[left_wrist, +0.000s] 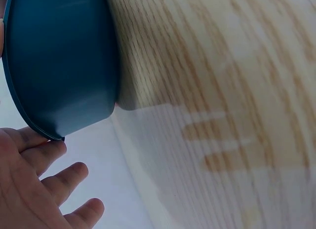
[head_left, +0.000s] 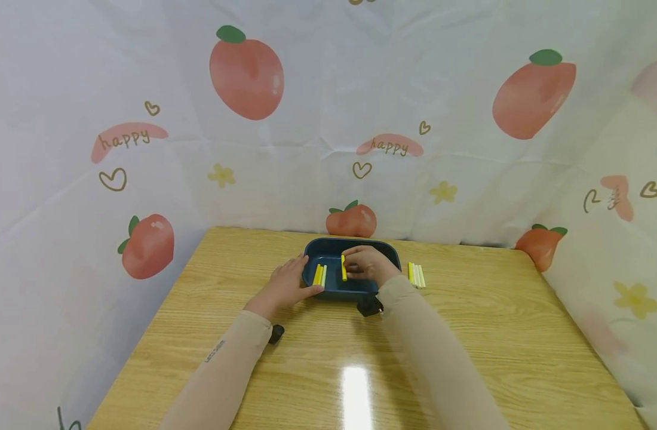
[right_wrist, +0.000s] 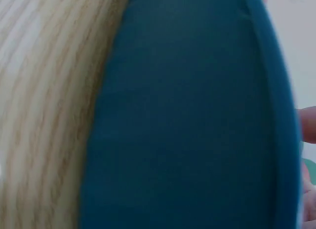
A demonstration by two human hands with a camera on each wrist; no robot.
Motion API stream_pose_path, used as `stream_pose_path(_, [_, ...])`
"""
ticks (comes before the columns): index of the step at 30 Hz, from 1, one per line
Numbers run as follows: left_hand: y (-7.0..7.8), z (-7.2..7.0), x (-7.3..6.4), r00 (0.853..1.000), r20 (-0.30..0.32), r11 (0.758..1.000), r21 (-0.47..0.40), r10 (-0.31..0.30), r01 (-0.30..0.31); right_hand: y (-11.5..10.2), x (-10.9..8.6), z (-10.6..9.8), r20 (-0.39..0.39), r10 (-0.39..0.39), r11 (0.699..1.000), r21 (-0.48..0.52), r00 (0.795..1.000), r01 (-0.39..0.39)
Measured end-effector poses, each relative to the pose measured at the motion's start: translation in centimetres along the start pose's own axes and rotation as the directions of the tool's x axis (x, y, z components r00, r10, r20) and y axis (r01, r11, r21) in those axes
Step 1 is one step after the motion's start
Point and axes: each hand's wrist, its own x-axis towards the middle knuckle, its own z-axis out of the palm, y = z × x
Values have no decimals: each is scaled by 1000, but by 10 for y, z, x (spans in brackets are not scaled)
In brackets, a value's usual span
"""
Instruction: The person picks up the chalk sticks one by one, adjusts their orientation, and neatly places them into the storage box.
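Observation:
A dark blue rectangular container (head_left: 341, 295) sits near the table's back edge. My right hand (head_left: 368, 263) reaches over it and pinches a yellow chalk stick (head_left: 344, 270) by its upper part; whether the stick touches the floor of the container I cannot tell. Inside, on the left, several yellow and pale green chalk sticks (head_left: 319, 275) lie side by side. My left hand (head_left: 286, 283) rests spread on the container's front left corner, its thumb along the front rim. In the left wrist view its fingers (left_wrist: 64, 182) are extended, touching the rim. The container's wall (right_wrist: 182, 115) fills most of the right wrist view.
Right of the container, several yellow and pale chalk sticks (head_left: 416, 275) lie in a row on the wooden table (head_left: 318, 370). A white cloth (head_left: 296, 167) printed with fruit hangs behind and at both sides. Black wrist cameras (head_left: 369, 305) sit under both wrists.

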Motion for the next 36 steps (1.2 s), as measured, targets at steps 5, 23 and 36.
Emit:
stream_pose_path(5, [0, 0, 0, 1000, 3, 1000, -4, -4, 4, 4, 5, 6, -14, 16, 1000, 4, 1000, -16])
stream_pose_path(23, [-1, 0, 1, 1000, -9, 1000, 1, 15, -15, 11, 11, 20, -69, 65, 997, -28, 996, -67])
stream_pose_path(36, [-1, 1, 0, 1000, -10, 1000, 8, 29, -29, 10, 10, 23, -36, 63, 998, -7, 997, -63])
